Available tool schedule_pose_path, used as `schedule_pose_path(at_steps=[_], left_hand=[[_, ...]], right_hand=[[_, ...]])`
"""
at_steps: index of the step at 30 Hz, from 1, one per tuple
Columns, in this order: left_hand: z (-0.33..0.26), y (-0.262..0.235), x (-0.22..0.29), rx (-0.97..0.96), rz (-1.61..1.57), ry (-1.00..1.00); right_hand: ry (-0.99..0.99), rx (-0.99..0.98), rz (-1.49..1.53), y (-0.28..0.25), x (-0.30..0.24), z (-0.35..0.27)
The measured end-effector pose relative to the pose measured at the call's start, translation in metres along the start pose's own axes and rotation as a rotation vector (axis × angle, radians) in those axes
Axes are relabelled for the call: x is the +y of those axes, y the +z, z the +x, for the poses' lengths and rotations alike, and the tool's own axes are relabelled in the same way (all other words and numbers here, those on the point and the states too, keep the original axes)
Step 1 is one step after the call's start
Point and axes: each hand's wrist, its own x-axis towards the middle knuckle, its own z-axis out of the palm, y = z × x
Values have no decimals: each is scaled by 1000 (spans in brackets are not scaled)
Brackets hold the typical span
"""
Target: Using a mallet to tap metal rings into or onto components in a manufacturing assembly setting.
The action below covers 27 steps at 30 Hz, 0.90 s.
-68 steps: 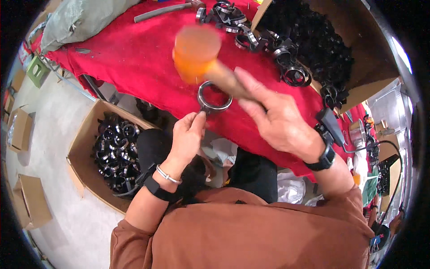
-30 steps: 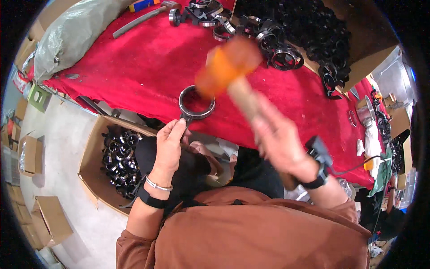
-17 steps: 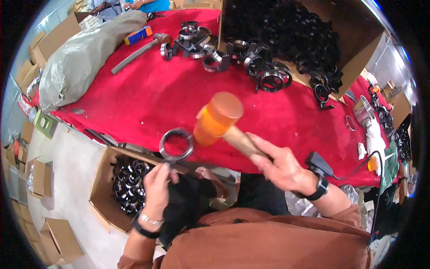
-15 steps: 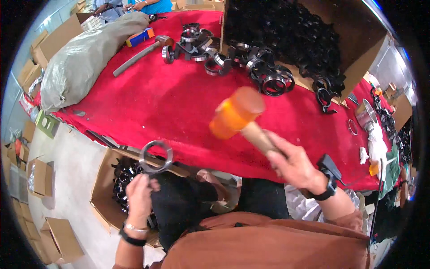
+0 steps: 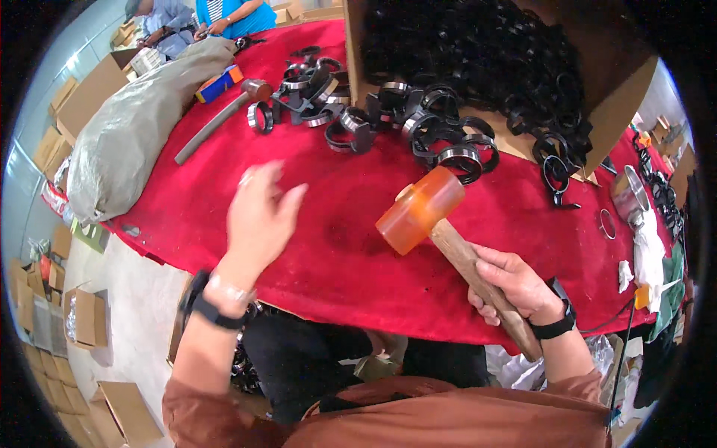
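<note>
My right hand [image 5: 515, 287] grips the wooden handle of a mallet [image 5: 422, 209] with an amber-orange head, held above the red cloth. My left hand [image 5: 260, 216] is over the cloth at the left with nothing in it, fingers spread and slightly blurred. Beyond both hands lies a cluster of black plastic clips with shiny metal rings [image 5: 455, 153], nearest to the mallet head. More ringed parts [image 5: 306, 93] lie further left, in front of a tipped carton [image 5: 620, 97] full of black pieces.
A second mallet [image 5: 213, 123] with a grey handle lies at the left, by a blue-and-orange box [image 5: 219, 84] and a large pale sack [image 5: 127, 134]. At the right stands a metal cup [image 5: 631, 193]. Two people work at the far left, one in a blue top [image 5: 250, 21].
My left hand has let go of the metal ring it held over the floor carton and moved up over the table, now empty. The mallet has shifted slightly right and down.
</note>
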Motion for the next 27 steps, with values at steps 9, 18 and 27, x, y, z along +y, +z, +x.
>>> schedule_pose_path(at_steps=[9, 18, 27], left_hand=[[100, 43, 25, -141, -803, -489], [-82, -29, -8, 69, -1610, -918], [-164, -42, 36, 147, -1232, -1013]], right_hand=[[-55, -18, -47, 6, -2, 4], [-19, 100, 2, 5, 6, 0], [-166, 263, -264, 29, 11, -5]])
